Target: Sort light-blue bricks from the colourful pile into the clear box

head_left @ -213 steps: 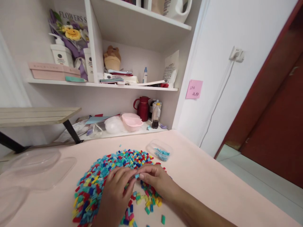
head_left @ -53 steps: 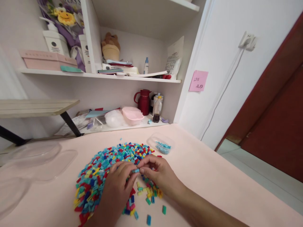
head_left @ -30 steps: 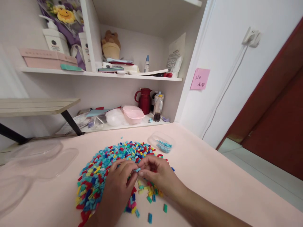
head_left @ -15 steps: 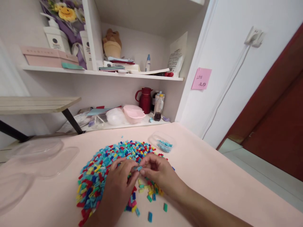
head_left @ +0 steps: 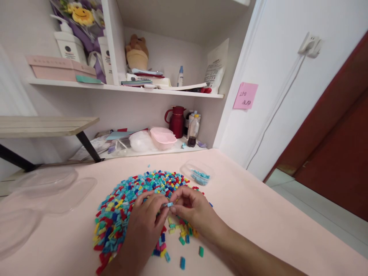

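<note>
Between my fingertips is a small light blue plastic brick, at the near edge of a pile. My left hand pinches it from the left, and my right hand has thumb and forefinger closed at its right end. Whether it is one brick or two joined I cannot tell. Around and under my hands spreads a heap of small bricks in blue, red, yellow, green and other colours. Behind my right hand stands a clear plastic tub with light blue bricks in it.
Clear plastic containers lie at the left of the pink table. Loose bricks, among them a green one and a blue one, lie near me. At the back are a pink bowl, a red jug and a bottle.
The small blue brick has turned slightly between my fingertips. Both hands stay in nearly the same place; the camera view has shifted a little.
</note>
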`<state>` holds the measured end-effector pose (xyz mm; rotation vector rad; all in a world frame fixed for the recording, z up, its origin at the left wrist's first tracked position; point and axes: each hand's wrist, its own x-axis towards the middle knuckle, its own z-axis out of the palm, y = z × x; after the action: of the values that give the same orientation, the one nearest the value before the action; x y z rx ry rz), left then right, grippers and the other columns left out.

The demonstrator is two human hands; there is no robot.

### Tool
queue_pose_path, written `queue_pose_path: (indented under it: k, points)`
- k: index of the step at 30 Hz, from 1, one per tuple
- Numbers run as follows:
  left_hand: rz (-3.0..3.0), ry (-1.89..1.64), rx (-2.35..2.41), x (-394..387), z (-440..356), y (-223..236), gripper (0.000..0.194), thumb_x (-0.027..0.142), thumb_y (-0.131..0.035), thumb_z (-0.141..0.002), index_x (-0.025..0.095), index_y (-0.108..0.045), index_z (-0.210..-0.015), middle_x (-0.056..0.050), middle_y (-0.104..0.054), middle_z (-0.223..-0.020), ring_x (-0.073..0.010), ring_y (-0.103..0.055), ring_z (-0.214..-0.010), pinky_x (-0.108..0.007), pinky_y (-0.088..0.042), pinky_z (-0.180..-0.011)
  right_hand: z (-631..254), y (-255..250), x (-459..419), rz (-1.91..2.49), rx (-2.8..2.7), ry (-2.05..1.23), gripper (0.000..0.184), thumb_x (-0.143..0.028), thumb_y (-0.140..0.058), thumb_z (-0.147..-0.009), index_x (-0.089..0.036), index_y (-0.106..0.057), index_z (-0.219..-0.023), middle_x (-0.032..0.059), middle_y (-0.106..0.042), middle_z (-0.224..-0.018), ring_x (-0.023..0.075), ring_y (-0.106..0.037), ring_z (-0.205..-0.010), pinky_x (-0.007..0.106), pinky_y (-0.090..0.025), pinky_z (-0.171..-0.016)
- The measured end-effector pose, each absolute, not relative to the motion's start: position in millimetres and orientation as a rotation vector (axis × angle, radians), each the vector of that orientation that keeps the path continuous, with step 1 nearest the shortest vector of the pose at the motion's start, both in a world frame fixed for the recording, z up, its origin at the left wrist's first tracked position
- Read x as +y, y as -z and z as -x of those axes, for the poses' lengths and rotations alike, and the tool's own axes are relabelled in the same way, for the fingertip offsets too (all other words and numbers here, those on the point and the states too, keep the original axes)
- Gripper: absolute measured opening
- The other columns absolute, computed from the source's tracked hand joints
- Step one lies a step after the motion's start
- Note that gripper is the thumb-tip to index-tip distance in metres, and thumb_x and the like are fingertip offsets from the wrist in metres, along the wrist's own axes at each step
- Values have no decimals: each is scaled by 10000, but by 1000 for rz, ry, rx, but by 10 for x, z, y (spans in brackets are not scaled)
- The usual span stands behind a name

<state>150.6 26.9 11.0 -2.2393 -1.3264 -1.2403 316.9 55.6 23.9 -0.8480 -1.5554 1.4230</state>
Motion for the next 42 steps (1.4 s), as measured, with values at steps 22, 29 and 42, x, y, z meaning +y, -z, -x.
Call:
queue_pose_path:
  k: [22, 29, 42]
  points:
    - [1944, 1402, -1391, 313, -1446, -64, 112, 192, -535, -888, 237, -615, -952, 4, -712, -830, -187, -628, -825, -335, -483, -789, -3987, -377, 1252, 1255, -1400, -415, 218, -382, -640, -754, -223, -687, -895, 66, -681, -1028, 272, -576, -1018, 421, -403, -908]
    - [1914, 1435, -1478, 303, -1434, -66, 116, 214, -541, -879, 242, -643, -927, -7, -714, -838, -204, -623, -843, -339, -495, -766, -3948, -321, 1253, 1244, -1395, -472, 240, -338, -593, -785, -217, -668, -979, 78, -659, -1081, 262, -583, -1009, 431, -425, -909]
    - [1911, 1432, -1463, 300, -1441, -67, 125, 173, -524, -890, 236, -610, -955, 1, -711, -832, -183, -631, -829, -342, -492, -809, -3346, -247, 692, 760, -2370, -449, 422, -124, -514, -872, -283, -602, -1252, 60, -593, -1281, 234, -515, -1165, 424, -380, -1012]
